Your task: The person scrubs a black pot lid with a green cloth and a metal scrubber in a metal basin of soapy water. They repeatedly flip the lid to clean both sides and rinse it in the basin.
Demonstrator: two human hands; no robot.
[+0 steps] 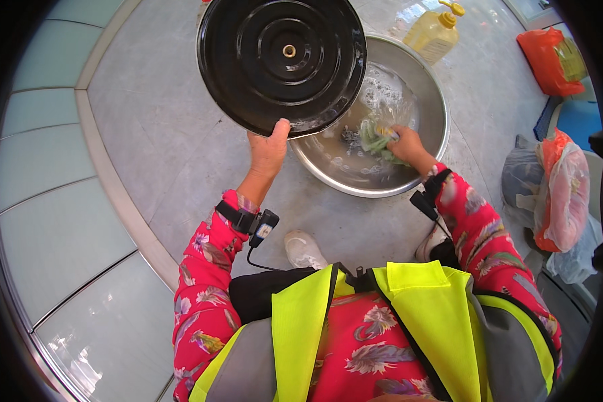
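My left hand grips the near edge of a round black pot lid, thumb over its face. The lid has ringed ridges and a small brass-coloured fitting at its centre. It is wet along the near rim and is held up over the left part of a wide steel basin. Inside the basin is cloudy, sudsy water. My right hand is closed on a bunched, wet green cloth low in the basin. A dark scrap beside the cloth is too unclear to name. The lid hides the basin's left side.
A yellow pump bottle stands on the grey floor beyond the basin. To the right are an orange bag, a clear bag with orange and pink contents and a blue container. Pale green panels line the left side.
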